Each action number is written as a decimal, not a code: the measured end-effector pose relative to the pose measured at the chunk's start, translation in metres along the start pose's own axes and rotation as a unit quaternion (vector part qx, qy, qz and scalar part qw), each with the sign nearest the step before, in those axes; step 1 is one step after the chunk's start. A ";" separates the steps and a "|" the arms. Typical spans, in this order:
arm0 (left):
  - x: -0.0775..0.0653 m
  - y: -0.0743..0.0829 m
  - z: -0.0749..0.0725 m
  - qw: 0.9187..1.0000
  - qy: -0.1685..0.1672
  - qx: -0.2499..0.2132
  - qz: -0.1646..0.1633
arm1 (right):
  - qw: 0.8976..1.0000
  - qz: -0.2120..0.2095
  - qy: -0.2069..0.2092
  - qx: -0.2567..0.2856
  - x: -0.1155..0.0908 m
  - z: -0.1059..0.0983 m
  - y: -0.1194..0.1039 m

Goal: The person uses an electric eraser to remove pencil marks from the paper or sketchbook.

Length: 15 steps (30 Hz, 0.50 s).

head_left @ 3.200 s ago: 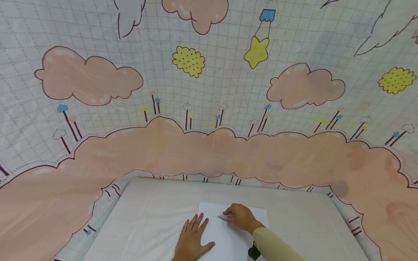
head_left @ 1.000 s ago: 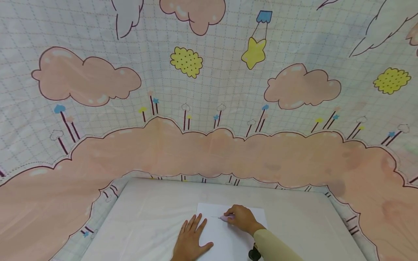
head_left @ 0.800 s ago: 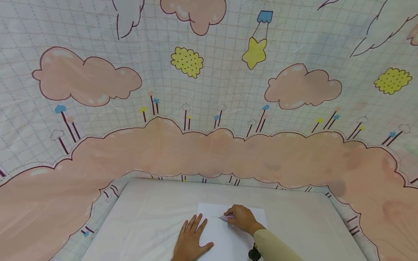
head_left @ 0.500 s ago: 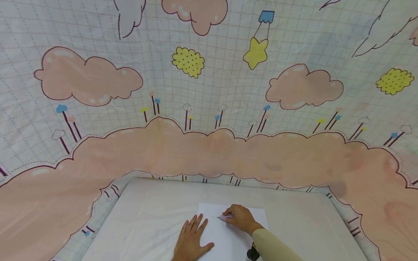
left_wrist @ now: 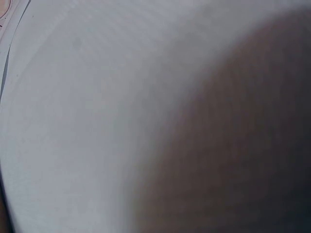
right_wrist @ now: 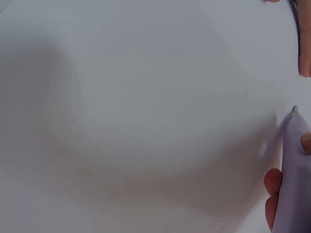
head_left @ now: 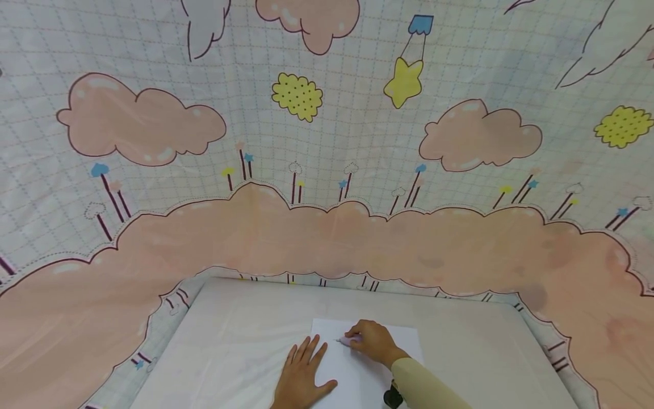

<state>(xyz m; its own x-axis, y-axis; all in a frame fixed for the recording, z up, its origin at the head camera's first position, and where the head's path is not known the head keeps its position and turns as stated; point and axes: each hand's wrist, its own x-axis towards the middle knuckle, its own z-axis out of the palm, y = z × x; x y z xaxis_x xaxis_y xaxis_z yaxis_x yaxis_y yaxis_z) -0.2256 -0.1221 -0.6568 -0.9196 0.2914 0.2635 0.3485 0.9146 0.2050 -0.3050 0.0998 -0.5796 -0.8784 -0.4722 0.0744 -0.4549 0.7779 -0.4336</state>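
A white sheet of paper (head_left: 357, 375) lies on the white-covered table. My left hand (head_left: 301, 375) rests on its left edge, fingers spread and thumb on the sheet. In my right hand (head_left: 374, 341) is a thick lilac pen-shaped tool (right_wrist: 294, 179) with a small metal tip, gripped between fingers and thumb. Its tip meets the upper part of the sheet, pointing left, at a faint thin line. Small dark specks dot the paper in the right wrist view, where fingertips (right_wrist: 304, 53) of my left hand also show. The left wrist view is mostly a blurred hand.
The table (head_left: 245, 318) has a pale cloth over it. A patterned sheet with a peach band (head_left: 327, 238), clouds and stars hangs behind and around it. A black wrist camera (head_left: 393, 396) sits at my right cuff, above the paper.
The right hand and the lilac tool have shifted slightly left along the faint line. The left hand has stayed in place on the paper.
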 end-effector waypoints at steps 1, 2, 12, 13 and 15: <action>0.000 0.000 0.000 1.000 -0.003 -0.001 0.000 | 1.000 0.000 0.001 -0.002 0.000 -0.001 0.001; 0.000 0.000 -0.001 1.000 -0.005 -0.002 0.000 | 1.000 0.001 0.003 -0.005 -0.001 -0.001 0.001; 0.000 0.001 -0.004 1.000 -0.013 -0.015 -0.004 | 1.000 0.009 0.004 -0.004 -0.005 -0.003 0.009; 0.000 0.001 -0.004 1.000 -0.011 -0.016 -0.003 | 1.000 0.009 0.004 -0.004 -0.005 -0.003 0.009; 0.000 0.001 -0.003 1.000 -0.008 -0.015 -0.001 | 1.000 0.008 0.004 -0.005 -0.005 -0.002 0.009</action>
<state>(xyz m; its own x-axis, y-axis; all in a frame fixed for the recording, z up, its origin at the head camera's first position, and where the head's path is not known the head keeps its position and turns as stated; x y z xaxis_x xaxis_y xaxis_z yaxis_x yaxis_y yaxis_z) -0.2246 -0.1217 -0.6534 -0.9232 0.2932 0.2486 0.3511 0.9064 0.2348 -0.3051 0.1103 -0.5823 -0.8869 -0.4559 0.0750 -0.4417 0.7892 -0.4267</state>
